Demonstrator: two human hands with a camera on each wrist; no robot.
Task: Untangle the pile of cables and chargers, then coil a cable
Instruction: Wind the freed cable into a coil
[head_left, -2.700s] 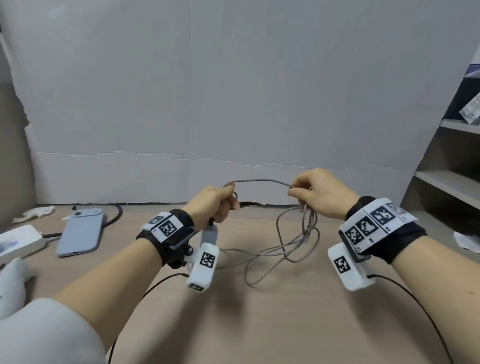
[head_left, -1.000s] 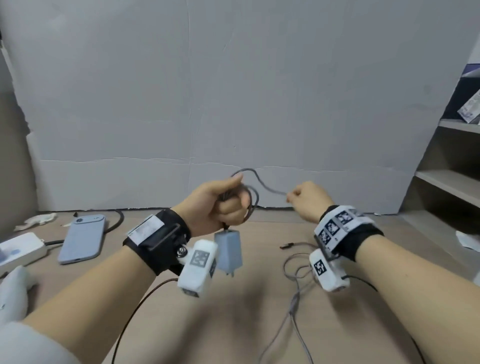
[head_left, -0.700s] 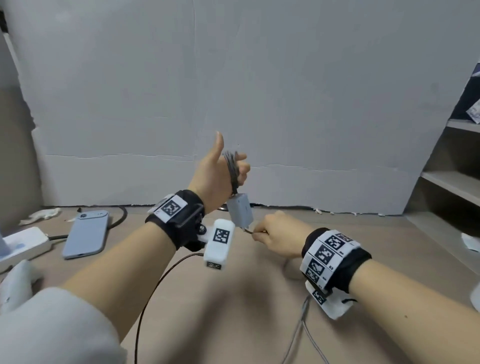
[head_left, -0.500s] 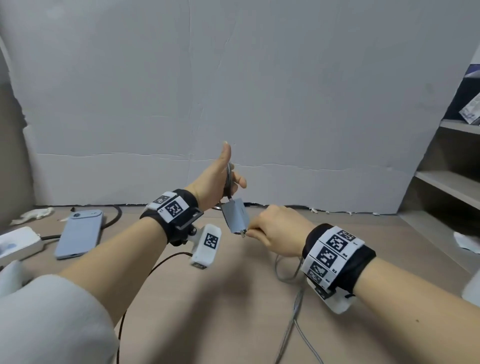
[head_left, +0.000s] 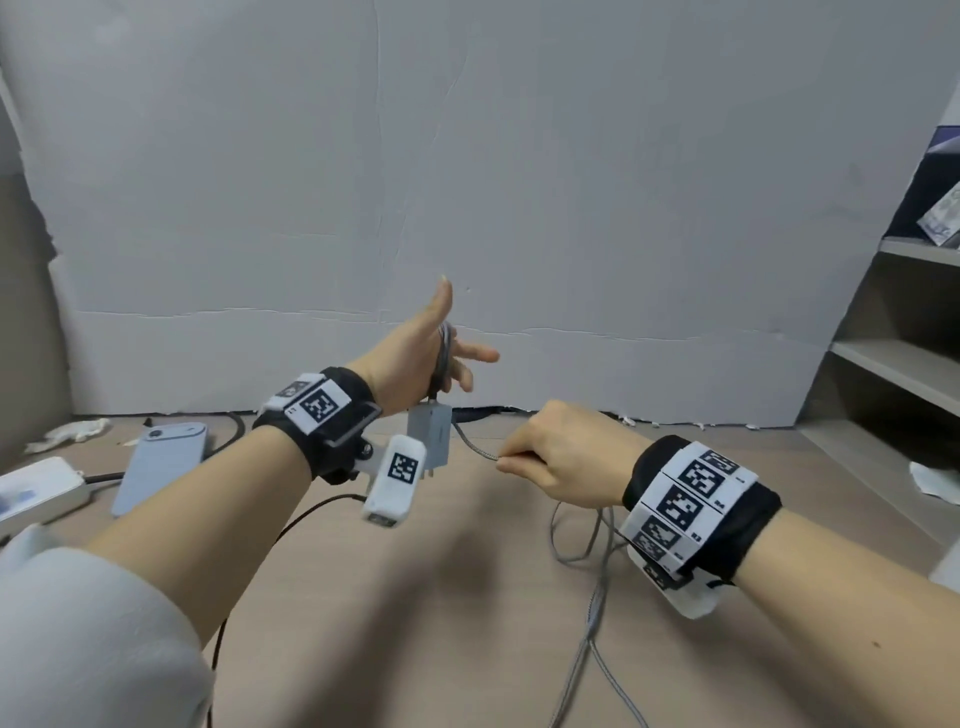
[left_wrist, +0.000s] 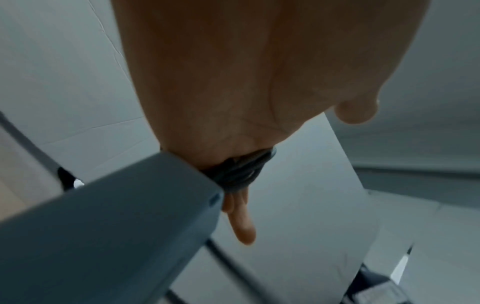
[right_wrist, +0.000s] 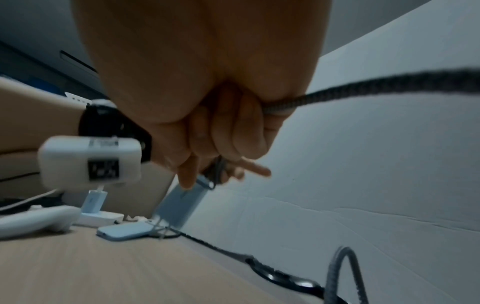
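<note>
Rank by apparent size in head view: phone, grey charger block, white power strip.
1. phone
2. white power strip, cut off by the frame edge, so unsure against the phone
3. grey charger block, though nearer the camera

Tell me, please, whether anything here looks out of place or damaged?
Nothing looks damaged. Part of the cable lies loose on the table, uncoiled. A crumpled scrap sits at the table's far left edge by the wall.

A grey braided cloth sheath is seen on the cable (head_left: 592, 613), matt smooth plastic on the charger (head_left: 434, 434), pale matt wood grain on the desk (head_left: 441, 623), and creased paper on the backdrop (head_left: 519, 182).
</note>
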